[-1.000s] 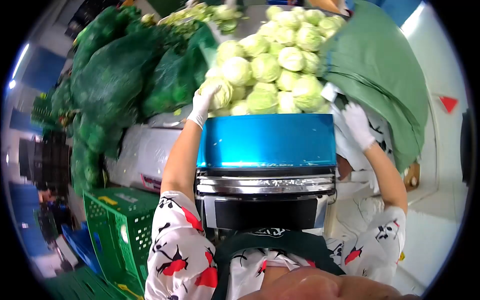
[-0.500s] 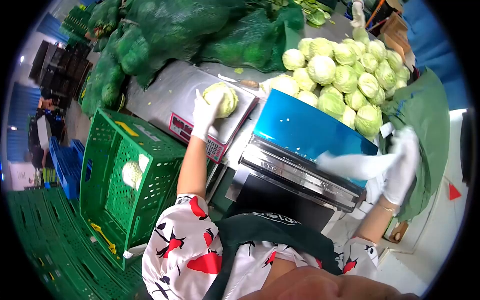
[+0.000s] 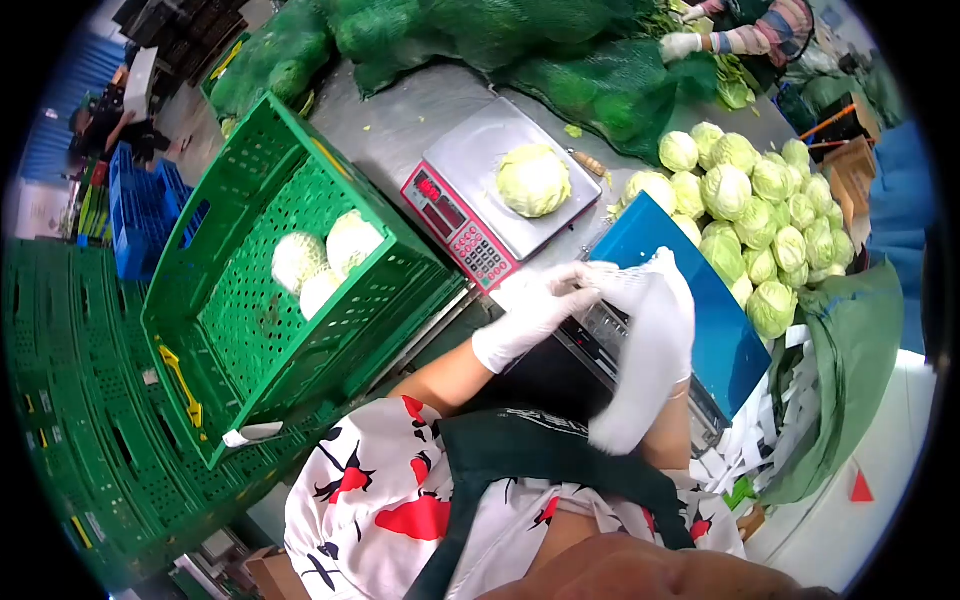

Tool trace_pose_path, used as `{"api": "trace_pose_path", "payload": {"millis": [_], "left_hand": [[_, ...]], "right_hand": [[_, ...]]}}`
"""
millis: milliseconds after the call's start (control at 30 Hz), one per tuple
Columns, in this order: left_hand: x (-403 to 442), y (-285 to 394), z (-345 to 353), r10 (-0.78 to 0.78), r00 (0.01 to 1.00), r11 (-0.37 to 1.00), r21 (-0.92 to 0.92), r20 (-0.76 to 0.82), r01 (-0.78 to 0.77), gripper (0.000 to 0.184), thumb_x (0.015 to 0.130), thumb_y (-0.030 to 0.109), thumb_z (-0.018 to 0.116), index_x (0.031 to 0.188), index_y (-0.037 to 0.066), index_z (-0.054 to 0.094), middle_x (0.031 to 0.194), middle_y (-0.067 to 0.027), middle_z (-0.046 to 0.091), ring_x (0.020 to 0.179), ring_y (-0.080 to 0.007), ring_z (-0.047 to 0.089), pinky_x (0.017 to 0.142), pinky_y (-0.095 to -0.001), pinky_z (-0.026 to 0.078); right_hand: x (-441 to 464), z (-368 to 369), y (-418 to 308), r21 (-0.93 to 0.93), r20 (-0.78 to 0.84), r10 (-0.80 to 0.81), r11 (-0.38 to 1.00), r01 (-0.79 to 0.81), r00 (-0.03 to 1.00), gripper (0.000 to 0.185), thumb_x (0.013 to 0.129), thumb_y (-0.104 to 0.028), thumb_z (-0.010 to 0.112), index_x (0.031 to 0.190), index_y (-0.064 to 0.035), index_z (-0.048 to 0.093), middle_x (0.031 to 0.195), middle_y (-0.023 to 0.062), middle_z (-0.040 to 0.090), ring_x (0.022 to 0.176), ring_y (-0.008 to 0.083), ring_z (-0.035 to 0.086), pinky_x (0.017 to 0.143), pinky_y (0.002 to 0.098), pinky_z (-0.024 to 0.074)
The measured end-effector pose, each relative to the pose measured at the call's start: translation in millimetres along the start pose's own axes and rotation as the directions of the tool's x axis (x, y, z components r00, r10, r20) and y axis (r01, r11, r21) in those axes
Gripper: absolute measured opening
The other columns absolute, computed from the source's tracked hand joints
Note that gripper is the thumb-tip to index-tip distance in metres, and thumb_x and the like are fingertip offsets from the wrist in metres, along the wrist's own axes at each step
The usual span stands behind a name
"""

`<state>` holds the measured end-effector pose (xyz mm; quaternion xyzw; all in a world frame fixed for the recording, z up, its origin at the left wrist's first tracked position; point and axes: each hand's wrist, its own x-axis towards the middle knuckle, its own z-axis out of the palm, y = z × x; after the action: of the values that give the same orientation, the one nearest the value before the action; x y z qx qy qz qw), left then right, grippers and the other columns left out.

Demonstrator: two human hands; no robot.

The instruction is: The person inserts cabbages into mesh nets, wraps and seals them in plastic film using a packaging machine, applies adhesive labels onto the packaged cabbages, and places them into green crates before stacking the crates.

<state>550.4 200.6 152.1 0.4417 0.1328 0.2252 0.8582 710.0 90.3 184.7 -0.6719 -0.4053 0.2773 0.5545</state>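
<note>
My right hand [image 3: 681, 318], in a white glove, is closed round a limp white foam net sleeve [image 3: 640, 385] that hangs down in front of me. At the sleeve's upper end, the gloved fingers of my left hand [image 3: 540, 312] pinch its edge. Beyond my left hand, a pale green cabbage [image 3: 533, 181] rests by itself on the metal pan of a scale [image 3: 470, 235] with a red keypad. Under both hands stands a machine with a blue lid [image 3: 725, 335]. The sleeve partly covers my right hand's fingers.
On the left, a tilted green crate [image 3: 215, 365] holds several white-netted cabbages [image 3: 352, 243]. A cabbage pile [image 3: 765, 210] lies back right, near a green sack [image 3: 850, 370] and paper strips. A wooden-handled knife [image 3: 588, 162] lies behind the scale. A co-worker's gloved hand [image 3: 680, 46] is at far right.
My left hand has let go of the cabbage on the scale and come to the sleeve. My right hand has brought the sleeve inward from the right. The view has turned, showing more of the crate.
</note>
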Motion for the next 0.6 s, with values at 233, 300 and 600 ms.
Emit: {"api": "trace_pose_path", "payload": {"millis": [233, 300, 600], "left_hand": [[-18.5, 29.0, -39.7, -0.128, 0.988, 0.850, -0.505, 0.085, 0.153, 0.031, 0.098, 0.022, 0.056, 0.119, -0.001, 0.057, 0.107, -0.0085, 0.066, 0.099, -0.0178, 0.064, 0.092, -0.0334, 0.051], [-21.2, 6.8, -53.1, -0.111, 0.840, 0.682, -0.574, 0.531, 0.454, 0.052, 0.096, 0.026, 0.057, 0.140, 0.000, 0.046, 0.133, -0.0129, 0.056, 0.122, -0.0207, 0.054, 0.105, -0.0325, 0.042], [-32.8, 22.4, -80.1, 0.095, 0.987, 0.951, -0.280, -0.126, -0.128, 0.046, 0.101, 0.022, 0.053, 0.137, -0.006, 0.049, 0.135, -0.0133, 0.056, 0.125, -0.0194, 0.052, 0.107, -0.0339, 0.040]], "right_hand": [[0.0, -2.3, 4.4, 0.286, 0.827, 0.181, 0.679, -0.676, 0.532, 0.034, 0.089, -0.022, 0.064, 0.111, 0.0039, 0.064, 0.101, 0.0143, 0.069, 0.089, 0.0209, 0.067, 0.082, 0.0304, 0.0521], [26.4, 5.1, 4.5, 0.615, 0.594, -0.166, 0.725, -0.310, 0.787, 0.037, 0.095, -0.027, 0.058, 0.111, 0.0064, 0.061, 0.105, 0.0178, 0.066, 0.095, 0.0265, 0.065, 0.090, 0.0371, 0.0508], [60.6, 23.3, 12.4, 0.393, 0.470, 0.300, 0.771, -0.501, 0.830, 0.027, 0.094, -0.023, 0.065, 0.112, -0.0028, 0.063, 0.092, 0.0011, 0.065, 0.082, 0.0071, 0.062, 0.072, 0.0238, 0.0505]]}}
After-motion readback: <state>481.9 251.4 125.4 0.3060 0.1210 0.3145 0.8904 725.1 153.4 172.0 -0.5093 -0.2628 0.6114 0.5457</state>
